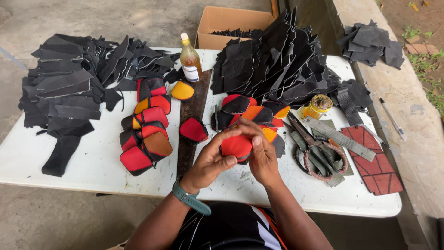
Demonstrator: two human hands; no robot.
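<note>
**Both hands on a red leather piece**

I see black leather cut-outs (69, 88) piled far left of the scissors (314, 148). Nearer them, my left hand (210, 159) and right hand (261, 150) curl closed around the red leather piece (236, 146), held just above the white table (92, 162).

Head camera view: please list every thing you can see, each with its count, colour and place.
table: one, white, under everything
black cut pieces: many, black, heaps at left, back centre, far right ledge
cardboard box: one, brown, behind table
bottle: one, amber liquid, back centre
padded pieces: about ten, red, orange, black, left of centre; more at centre
dark board: one, brown, centre
tin: one, yellow, right
scissors: one pair, dark, right
ruler: one, grey, right
patterned sheet: one, red, right edge
pen: one, ledge
red piece: one, held in both hands
left hand: wristband
right hand
</note>
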